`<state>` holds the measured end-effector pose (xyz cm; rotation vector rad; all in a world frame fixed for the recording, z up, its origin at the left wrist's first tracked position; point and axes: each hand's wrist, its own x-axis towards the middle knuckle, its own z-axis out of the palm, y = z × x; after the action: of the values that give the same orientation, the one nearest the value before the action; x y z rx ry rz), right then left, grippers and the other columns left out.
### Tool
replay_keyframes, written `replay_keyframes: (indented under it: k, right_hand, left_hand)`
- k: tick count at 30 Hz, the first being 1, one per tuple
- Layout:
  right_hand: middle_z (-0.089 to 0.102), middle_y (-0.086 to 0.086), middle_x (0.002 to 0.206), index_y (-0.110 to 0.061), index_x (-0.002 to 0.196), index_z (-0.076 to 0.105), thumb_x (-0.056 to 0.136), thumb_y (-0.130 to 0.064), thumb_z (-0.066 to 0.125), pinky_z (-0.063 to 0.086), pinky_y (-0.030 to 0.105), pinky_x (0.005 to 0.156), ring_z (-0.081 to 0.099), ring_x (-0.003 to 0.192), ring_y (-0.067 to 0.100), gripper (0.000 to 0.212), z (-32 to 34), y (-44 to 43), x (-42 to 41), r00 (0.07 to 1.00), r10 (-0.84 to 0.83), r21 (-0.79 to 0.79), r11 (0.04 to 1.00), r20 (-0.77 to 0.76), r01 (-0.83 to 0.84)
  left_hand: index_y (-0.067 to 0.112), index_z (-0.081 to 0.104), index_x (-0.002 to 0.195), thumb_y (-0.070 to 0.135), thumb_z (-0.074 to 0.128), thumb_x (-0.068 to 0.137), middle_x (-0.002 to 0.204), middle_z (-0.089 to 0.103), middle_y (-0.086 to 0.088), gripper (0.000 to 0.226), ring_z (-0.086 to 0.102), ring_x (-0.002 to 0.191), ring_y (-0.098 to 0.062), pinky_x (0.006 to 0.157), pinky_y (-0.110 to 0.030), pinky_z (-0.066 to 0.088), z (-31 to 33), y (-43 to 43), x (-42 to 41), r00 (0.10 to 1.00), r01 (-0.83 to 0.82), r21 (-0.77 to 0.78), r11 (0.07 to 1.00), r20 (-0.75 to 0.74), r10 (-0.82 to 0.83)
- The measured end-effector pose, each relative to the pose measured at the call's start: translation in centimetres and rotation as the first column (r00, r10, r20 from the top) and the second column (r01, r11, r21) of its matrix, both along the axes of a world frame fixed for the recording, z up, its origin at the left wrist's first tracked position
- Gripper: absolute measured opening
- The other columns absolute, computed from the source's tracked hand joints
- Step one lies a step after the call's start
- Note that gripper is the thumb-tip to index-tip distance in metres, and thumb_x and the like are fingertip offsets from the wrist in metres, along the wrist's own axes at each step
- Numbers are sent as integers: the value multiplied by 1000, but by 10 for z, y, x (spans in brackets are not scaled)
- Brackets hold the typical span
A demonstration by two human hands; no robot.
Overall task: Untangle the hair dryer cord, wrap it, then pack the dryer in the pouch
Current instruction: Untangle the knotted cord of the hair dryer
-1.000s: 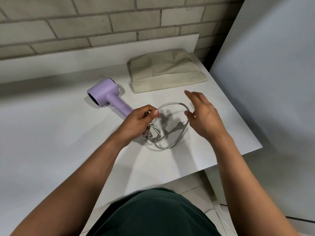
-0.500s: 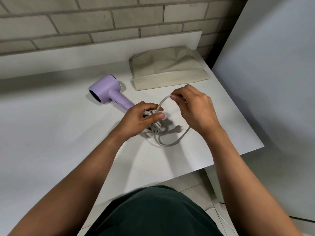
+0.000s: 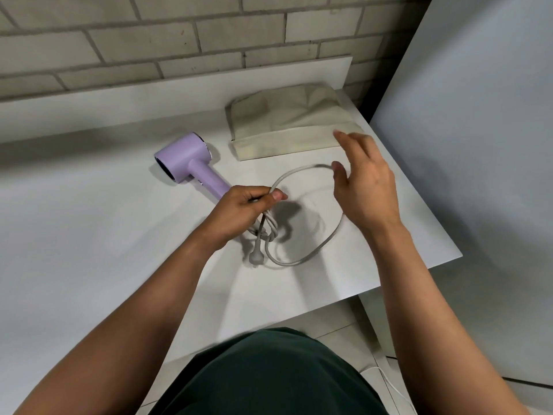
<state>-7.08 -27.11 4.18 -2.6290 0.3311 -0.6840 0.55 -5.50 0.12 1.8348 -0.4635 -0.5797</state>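
A lilac hair dryer (image 3: pixel 187 158) lies on its side on the white table (image 3: pixel 89 235), its handle running under my left hand (image 3: pixel 242 209). That hand is closed around a bundle of coiled grey cord (image 3: pixel 305 256); the grey plug (image 3: pixel 255 256) dangles below it onto the table. One wide loop of cord arcs from my left thumb round to my right hand (image 3: pixel 363 187). My right hand hovers with fingers spread, the loop resting against its thumb. A beige fabric pouch (image 3: pixel 287 121) lies flat at the back right, partly behind my right fingertips.
A brick wall and a low white ledge (image 3: pixel 179 91) run behind the table. A tall white panel (image 3: pixel 478 145) stands close to the table's right edge. The table's front edge crosses near my torso, with tiled floor and a thin white cable (image 3: pixel 395 387) below.
My right hand has let go of its pinch on the cord and swung out to the right, opening a wide loop. The plug now hangs below my left hand instead of lying to its right.
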Motion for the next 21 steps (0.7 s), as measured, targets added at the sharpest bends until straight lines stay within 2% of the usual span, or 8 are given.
replay_keyframes:
  k: [3, 5, 7, 9, 12, 14, 18, 21]
  right_hand:
    - [48, -6, 154, -29, 152, 47, 96, -7, 56, 58, 43, 85, 57, 128, 26, 61, 4, 17, 1, 964, 259, -100, 959, -59, -264]
    - [57, -6, 144, -31, 148, 53, 99, -12, 56, 59, 45, 82, 58, 120, 27, 53, -1, 25, 3, 906, 386, -148, 899, -172, -411]
    - [67, -5, 122, -29, 134, 66, 103, -24, 56, 55, 42, 74, 60, 106, 27, 33, -8, 27, 6, 879, 397, -181, 875, -265, -450]
    - [69, -7, 111, -30, 121, 71, 105, -34, 54, 51, 37, 72, 62, 105, 24, 24, -8, 25, 6, 893, 360, -161, 897, -271, -411]
    - [72, -8, 107, -29, 115, 72, 104, -38, 55, 56, 43, 75, 68, 99, 24, 22, 1, 19, 5, 965, 260, -49, 964, -32, -261]
    - [73, -8, 104, -26, 115, 73, 104, -38, 55, 56, 45, 77, 69, 93, 23, 24, 8, 14, 7, 980, 178, 25, 983, 87, -181]
    - [73, -9, 107, -28, 118, 72, 104, -38, 53, 56, 45, 80, 67, 95, 23, 25, 13, 14, 9, 990, 138, 25, 990, 32, -138]
    - [63, -5, 127, -26, 134, 65, 103, -27, 56, 56, 45, 76, 65, 101, 31, 32, 13, 13, 4, 994, 99, -85, 991, -44, -102]
  left_hand:
    - [20, 81, 107, 34, 65, 101, 75, 66, 18, 22, 58, 64, 5, 61, -11, 44, 3, -3, -2, 1000, 7, 15, 1000, 6, -8]
    - [19, 80, 96, 35, 66, 100, 80, 60, -3, 22, 54, 66, -6, 65, -21, 43, 4, -5, -4, 999, 22, 13, 1000, 31, -22]
    - [19, 79, 92, 36, 67, 100, 87, 59, -15, 22, 55, 72, -12, 72, -30, 44, 2, -4, -3, 997, 35, 37, 999, 71, -37]
    - [26, 80, 100, 37, 69, 98, 97, 70, -8, 16, 67, 87, -15, 83, -32, 52, 0, -1, -4, 995, 44, 34, 998, 89, -46]
    - [33, 78, 105, 40, 74, 94, 104, 72, -1, 13, 70, 95, -16, 90, -35, 56, -5, 6, -5, 986, 69, 59, 996, 145, -77]
    - [32, 76, 110, 37, 72, 96, 107, 72, 4, 16, 71, 98, -13, 90, -35, 59, -8, 8, -6, 990, 57, 31, 998, 125, -60]
    - [24, 76, 114, 30, 67, 100, 108, 74, 6, 18, 72, 91, -6, 81, -27, 61, -7, 7, -8, 995, 25, -7, 1000, 102, -24]
    - [21, 77, 114, 27, 66, 101, 109, 72, -4, 18, 70, 83, -9, 73, -21, 58, -5, 6, -8, 994, 30, 3, 1000, 109, -31]
